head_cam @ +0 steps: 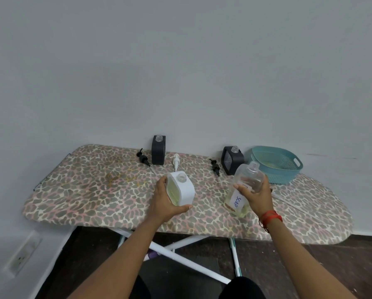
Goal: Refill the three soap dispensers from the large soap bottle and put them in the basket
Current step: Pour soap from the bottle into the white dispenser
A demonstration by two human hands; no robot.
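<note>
— White dispenser (182, 188) is gripped by the left hand (165, 201), thumb and fingers wrapped round its sides. Its neck is uncapped, and greenish soap is seen through the side.

— And the bottle?

— Bottle (244, 188) is clasped by the right hand (258, 195) at three o'clock of the white dispenser. It is tilted, with the open mouth pointed toward one o'clock. A little yellow soap is seen at its base, and "SOAP" is read on the label. Whether the base rests on the board (83, 180) cannot be told.

— What is left at the back?

— Left black dispenser (158, 150) is stood at twelve o'clock of the white one, and right black dispenser (232, 160) at twelve o'clock of the bottle. Both are uncapped. Left black pump (144, 159) is laid at nine o'clock of the left black dispenser, white pump (176, 161) at its four o'clock, and right black pump (215, 167) at nine o'clock of the right black dispenser.

— Basket?

— Teal basket (275, 164) is set at three o'clock of the right black dispenser, just beside it.
</note>
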